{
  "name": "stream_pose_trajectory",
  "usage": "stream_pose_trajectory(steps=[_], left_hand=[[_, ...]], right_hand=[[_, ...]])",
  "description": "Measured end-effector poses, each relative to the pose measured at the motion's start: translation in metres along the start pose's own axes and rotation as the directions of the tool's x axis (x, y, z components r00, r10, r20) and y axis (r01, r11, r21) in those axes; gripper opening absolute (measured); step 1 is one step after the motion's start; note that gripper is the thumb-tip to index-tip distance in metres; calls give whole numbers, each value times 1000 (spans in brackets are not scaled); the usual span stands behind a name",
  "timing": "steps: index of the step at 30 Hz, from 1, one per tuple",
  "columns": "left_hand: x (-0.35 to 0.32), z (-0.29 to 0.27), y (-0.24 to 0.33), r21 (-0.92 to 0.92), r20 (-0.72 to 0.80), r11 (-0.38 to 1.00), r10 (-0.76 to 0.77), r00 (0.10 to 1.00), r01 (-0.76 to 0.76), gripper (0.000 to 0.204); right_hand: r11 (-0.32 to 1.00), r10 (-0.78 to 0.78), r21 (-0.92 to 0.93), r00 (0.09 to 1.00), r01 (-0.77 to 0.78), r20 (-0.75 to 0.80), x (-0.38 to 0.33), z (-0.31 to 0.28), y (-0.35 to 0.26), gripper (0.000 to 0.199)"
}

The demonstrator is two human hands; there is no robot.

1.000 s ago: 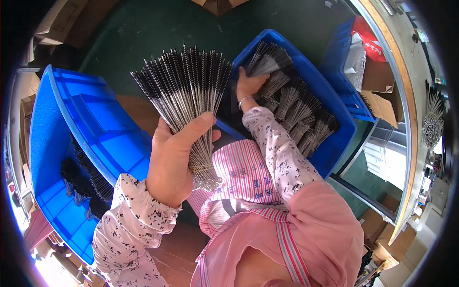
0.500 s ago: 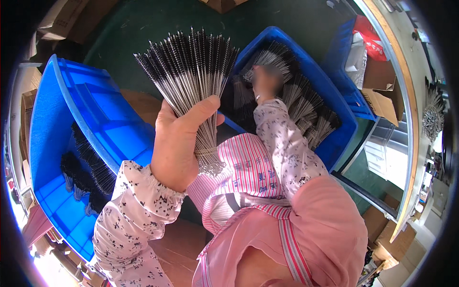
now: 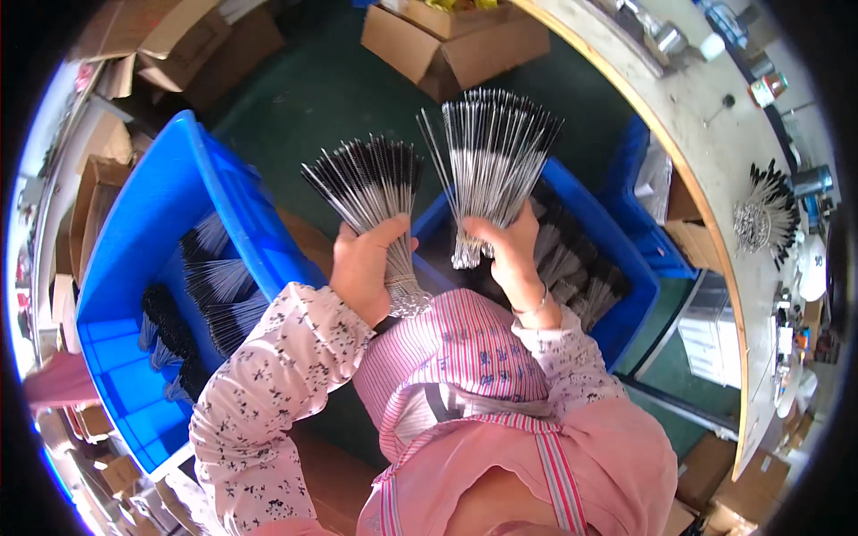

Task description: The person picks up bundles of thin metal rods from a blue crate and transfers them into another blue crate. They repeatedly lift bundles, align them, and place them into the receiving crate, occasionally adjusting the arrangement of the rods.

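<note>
My left hand [image 3: 368, 268] fingers clamped on fanned brush bundle [image 3: 371, 192]; right hand [image 3: 511, 255] fingers clamped on second brush bundle [image 3: 490, 152], above blue bin [image 3: 626, 268].

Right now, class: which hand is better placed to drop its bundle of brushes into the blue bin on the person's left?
Probably the left hand: its brush bundle is nearer that bin; the right hand sits over the other bin.

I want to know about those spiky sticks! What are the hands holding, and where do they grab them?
Each hand holds a fanned bundle of thin wire brushes: left hand and right hand both grip near the bare wire ends, black bristle tips pointing up.
</note>
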State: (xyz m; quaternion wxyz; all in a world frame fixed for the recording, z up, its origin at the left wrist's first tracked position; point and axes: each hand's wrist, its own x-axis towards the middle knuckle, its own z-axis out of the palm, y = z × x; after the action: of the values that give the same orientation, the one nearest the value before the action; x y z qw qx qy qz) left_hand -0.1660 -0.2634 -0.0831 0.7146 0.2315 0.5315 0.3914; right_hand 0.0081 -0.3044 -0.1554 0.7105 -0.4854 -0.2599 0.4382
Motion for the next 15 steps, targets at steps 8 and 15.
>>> stream_pose_trajectory(steps=[8,15], left_hand=[[-2,2,11,-240,113,970,59,992,-30,31],[-5,-2,6,-347,303,935,183,935,-71,30]], right_hand=[[981,-160,-90,978,172,132,-27,59,-43,65],[911,-345,-160,914,381,214,-32,78,-46,64]])
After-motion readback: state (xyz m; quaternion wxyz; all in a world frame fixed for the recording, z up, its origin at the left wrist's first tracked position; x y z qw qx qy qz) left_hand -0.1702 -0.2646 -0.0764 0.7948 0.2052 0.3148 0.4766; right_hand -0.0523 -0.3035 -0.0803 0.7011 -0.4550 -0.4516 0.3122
